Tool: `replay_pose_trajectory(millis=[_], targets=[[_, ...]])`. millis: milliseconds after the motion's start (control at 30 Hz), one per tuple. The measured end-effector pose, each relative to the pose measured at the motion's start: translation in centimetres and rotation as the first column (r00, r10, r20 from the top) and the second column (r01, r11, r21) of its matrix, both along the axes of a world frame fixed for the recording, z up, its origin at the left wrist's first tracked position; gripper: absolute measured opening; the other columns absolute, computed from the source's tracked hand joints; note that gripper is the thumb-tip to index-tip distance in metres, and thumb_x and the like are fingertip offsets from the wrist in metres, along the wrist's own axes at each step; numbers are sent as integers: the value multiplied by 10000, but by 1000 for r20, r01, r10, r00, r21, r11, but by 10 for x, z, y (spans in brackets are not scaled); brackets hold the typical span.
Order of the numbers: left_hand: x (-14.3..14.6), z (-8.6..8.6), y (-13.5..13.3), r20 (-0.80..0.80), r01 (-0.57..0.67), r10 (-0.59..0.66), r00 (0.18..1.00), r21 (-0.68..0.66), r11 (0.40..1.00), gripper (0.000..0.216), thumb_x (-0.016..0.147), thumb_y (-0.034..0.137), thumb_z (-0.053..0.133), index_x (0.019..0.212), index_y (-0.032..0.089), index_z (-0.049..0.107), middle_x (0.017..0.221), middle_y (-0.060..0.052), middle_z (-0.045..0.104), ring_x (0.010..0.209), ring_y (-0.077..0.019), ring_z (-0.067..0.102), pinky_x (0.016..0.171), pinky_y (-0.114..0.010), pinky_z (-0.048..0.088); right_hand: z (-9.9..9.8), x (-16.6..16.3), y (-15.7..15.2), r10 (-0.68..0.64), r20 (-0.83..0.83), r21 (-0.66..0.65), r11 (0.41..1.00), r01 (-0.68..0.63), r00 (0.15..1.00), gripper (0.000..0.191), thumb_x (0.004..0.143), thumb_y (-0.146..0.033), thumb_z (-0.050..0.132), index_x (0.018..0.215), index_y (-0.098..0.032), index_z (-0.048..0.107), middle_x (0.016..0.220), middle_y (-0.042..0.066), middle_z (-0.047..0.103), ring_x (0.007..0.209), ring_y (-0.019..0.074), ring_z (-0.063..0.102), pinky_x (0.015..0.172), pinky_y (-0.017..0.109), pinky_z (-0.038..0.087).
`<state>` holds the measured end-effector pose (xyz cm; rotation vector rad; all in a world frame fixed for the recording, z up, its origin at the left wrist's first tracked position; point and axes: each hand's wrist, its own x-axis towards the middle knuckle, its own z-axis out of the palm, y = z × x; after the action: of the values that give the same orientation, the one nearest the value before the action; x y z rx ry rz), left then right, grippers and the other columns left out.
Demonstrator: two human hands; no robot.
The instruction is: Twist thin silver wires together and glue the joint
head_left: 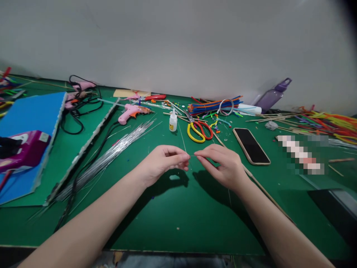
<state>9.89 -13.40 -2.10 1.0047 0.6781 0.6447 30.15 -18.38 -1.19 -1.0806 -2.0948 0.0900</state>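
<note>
Over the middle of the green table, my left hand [164, 162] is closed in a pinch on a thin wire [193, 156]. My right hand [224, 162] pinches the same short stretch from the other side, fingertips a little apart from the left ones. A fine line, seemingly wire too, rises from the left fingertips toward a small white glue bottle [173, 123]. Just beyond the hands lie scissors [204, 130] with one yellow and one red handle. A bundle of silvery wires [119, 147] rests to the left of my left hand.
A phone [252, 146] and a long wooden stick [267, 195] lie at right. Pink glue gun [129, 112], its black cord and a blue board [30, 111] are at left. Pipe cleaners [214, 106] and a purple bottle [272, 97] stand along the wall.
</note>
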Motion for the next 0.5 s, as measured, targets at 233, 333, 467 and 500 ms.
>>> replay_pose_trajectory(millis=[233, 333, 467, 500], targets=[[-1, 1, 0, -116, -26, 23, 993, -23, 999, 190, 673, 314, 799, 702, 142, 723, 627, -22, 678, 570, -100, 619, 645, -243, 519, 0, 2, 0, -22, 86, 52, 999, 17, 996, 145, 866, -174, 572, 964, -190, 678, 853, 40, 712, 774, 136, 641, 700, 270, 524], [-1, 0, 1, -122, -39, 35, 992, -26, 999, 194, 662, 316, 808, 690, 144, 724, 619, -21, 677, 566, -94, 615, 639, -237, 520, 0, 3, 1, -33, 114, 70, 997, 25, 993, 140, 862, -173, 576, 958, -182, 677, 849, 42, 710, 771, 138, 642, 698, 270, 522], [-1, -1, 1, -105, -37, 35, 994, -18, 999, 188, 662, 307, 809, 717, 144, 732, 652, -33, 695, 593, -108, 628, 665, -258, 536, 0, 3, 1, -32, 126, 81, 996, 21, 991, 136, 863, -178, 573, 953, -183, 675, 846, 40, 711, 772, 138, 642, 699, 267, 521], [-2, -1, 1, -106, -34, 32, 994, -17, 999, 190, 663, 308, 808, 722, 143, 733, 659, -37, 698, 601, -111, 632, 672, -263, 539, 0, 3, 1, -30, 126, 83, 996, 19, 992, 137, 864, -179, 570, 953, -186, 675, 846, 40, 711, 772, 138, 642, 697, 267, 521]])
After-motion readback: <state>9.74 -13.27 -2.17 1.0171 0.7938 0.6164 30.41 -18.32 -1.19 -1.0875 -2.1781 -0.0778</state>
